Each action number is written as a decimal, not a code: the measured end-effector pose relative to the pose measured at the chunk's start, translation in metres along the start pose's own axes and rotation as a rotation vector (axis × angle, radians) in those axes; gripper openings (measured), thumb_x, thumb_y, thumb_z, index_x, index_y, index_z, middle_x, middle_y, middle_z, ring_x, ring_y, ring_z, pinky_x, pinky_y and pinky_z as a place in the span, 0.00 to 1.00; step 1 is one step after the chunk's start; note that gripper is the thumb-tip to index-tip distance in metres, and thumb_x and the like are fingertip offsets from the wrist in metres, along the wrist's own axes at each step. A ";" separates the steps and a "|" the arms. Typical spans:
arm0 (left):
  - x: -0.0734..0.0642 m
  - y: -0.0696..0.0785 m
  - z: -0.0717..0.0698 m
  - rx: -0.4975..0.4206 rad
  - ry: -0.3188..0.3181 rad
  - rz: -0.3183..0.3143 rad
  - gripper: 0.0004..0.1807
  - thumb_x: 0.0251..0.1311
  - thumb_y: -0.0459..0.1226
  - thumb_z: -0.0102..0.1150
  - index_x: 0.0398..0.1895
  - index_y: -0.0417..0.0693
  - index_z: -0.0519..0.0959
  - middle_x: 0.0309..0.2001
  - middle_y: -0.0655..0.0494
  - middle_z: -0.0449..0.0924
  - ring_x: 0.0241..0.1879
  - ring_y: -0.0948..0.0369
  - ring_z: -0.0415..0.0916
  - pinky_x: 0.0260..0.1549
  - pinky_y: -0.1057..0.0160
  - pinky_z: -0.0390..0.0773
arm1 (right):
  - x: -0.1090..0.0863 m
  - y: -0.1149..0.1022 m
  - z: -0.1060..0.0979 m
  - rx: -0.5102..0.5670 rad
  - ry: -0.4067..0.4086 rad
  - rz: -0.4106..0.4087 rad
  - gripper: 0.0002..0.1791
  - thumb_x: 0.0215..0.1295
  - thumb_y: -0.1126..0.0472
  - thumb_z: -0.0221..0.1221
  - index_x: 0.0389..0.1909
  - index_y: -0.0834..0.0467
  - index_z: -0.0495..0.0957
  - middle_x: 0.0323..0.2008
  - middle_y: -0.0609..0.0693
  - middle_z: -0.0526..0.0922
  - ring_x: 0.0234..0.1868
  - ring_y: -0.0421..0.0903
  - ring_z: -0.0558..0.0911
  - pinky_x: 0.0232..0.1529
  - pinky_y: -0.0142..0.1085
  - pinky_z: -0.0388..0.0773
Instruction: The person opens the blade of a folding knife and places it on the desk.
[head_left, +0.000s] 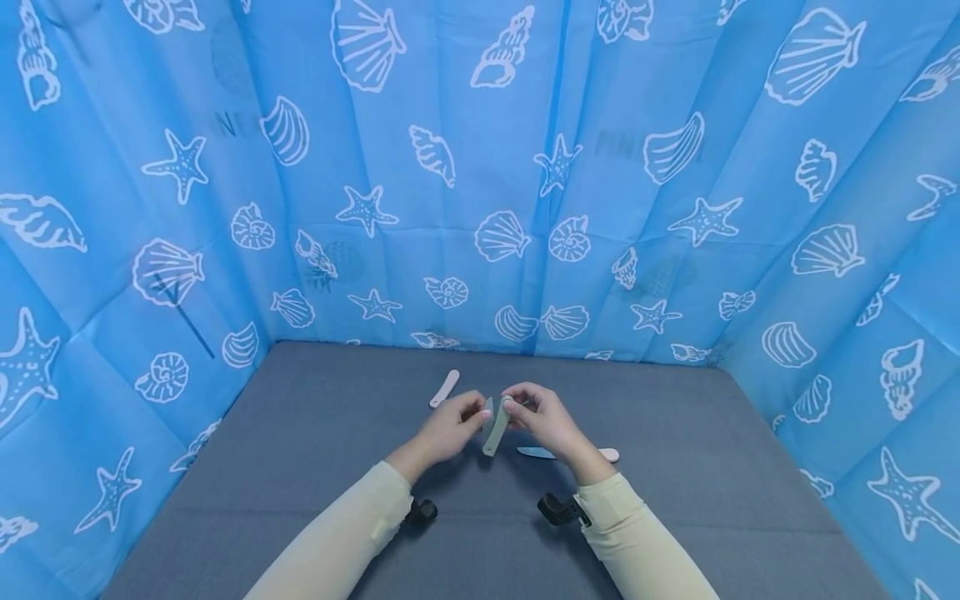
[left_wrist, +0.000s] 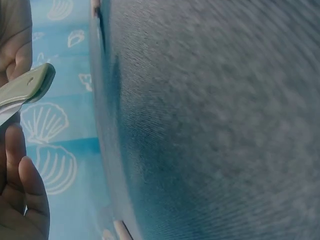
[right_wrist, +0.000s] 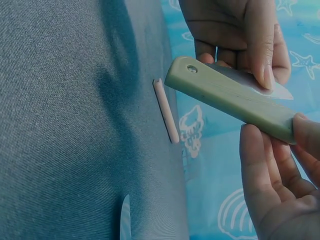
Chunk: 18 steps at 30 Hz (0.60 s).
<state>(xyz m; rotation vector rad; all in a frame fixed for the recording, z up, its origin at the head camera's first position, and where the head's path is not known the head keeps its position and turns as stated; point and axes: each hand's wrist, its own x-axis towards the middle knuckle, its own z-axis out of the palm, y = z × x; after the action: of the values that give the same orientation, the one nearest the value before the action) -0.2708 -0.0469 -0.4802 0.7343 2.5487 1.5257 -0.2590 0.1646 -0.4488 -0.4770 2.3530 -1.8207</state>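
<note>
A folding knife with a pale green handle point(head_left: 496, 429) is held above the table between both hands, its blade partly folded out. The left hand point(head_left: 447, 427) pinches the blade between thumb and fingers. At the free end of the handle, the right hand point(head_left: 553, 423) grips with thumb and fingertips. In the right wrist view the blade point(right_wrist: 280, 92) stands at a narrow angle to the handle, and the pivot end points away from the right hand. The left wrist view catches only the handle's pivot end point(left_wrist: 31, 85) and part of the blade.
Behind the left hand lies a folded pink-handled knife point(head_left: 446, 389). A second pink-handled knife point(head_left: 611, 455) lies unfolded under the right wrist, blade pointing left. The grey table point(head_left: 337, 467) is backed by a blue shell-patterned curtain point(head_left: 465, 192).
</note>
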 end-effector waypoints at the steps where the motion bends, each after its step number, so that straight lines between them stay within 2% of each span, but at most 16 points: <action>1: -0.001 0.000 0.000 0.001 0.010 0.004 0.07 0.76 0.44 0.51 0.37 0.57 0.75 0.31 0.59 0.76 0.30 0.60 0.72 0.31 0.60 0.73 | 0.001 0.004 0.000 0.003 0.006 -0.003 0.16 0.76 0.65 0.54 0.56 0.72 0.74 0.43 0.62 0.77 0.41 0.54 0.83 0.49 0.55 0.80; 7: -0.003 -0.004 -0.004 -0.037 0.063 0.035 0.07 0.76 0.42 0.51 0.37 0.54 0.75 0.31 0.58 0.76 0.31 0.59 0.73 0.30 0.61 0.73 | 0.001 0.004 0.002 0.017 0.059 -0.006 0.16 0.76 0.63 0.54 0.56 0.71 0.73 0.43 0.61 0.77 0.41 0.50 0.84 0.48 0.52 0.81; 12: -0.004 -0.010 -0.007 -0.137 0.123 0.039 0.07 0.75 0.41 0.53 0.38 0.49 0.75 0.35 0.47 0.80 0.36 0.47 0.78 0.34 0.61 0.76 | 0.001 0.006 0.001 0.067 0.122 0.001 0.16 0.77 0.64 0.53 0.56 0.71 0.72 0.43 0.61 0.77 0.41 0.50 0.84 0.48 0.51 0.81; 15: -0.004 -0.013 -0.008 -0.193 0.154 0.048 0.07 0.74 0.39 0.53 0.38 0.46 0.75 0.35 0.42 0.80 0.38 0.44 0.79 0.35 0.57 0.78 | 0.002 0.007 0.000 0.113 0.153 0.006 0.15 0.77 0.65 0.52 0.56 0.72 0.72 0.42 0.61 0.77 0.40 0.49 0.84 0.47 0.49 0.82; 18: -0.005 -0.015 -0.009 -0.234 0.193 0.062 0.06 0.74 0.37 0.54 0.38 0.43 0.75 0.33 0.45 0.81 0.36 0.48 0.80 0.37 0.51 0.79 | 0.001 0.008 0.000 0.157 0.174 0.012 0.15 0.77 0.66 0.52 0.57 0.73 0.71 0.42 0.60 0.77 0.40 0.49 0.83 0.45 0.44 0.83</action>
<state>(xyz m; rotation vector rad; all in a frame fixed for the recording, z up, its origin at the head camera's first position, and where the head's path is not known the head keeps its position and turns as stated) -0.2749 -0.0620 -0.4890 0.6713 2.4323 1.9605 -0.2614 0.1663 -0.4562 -0.2952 2.2863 -2.0982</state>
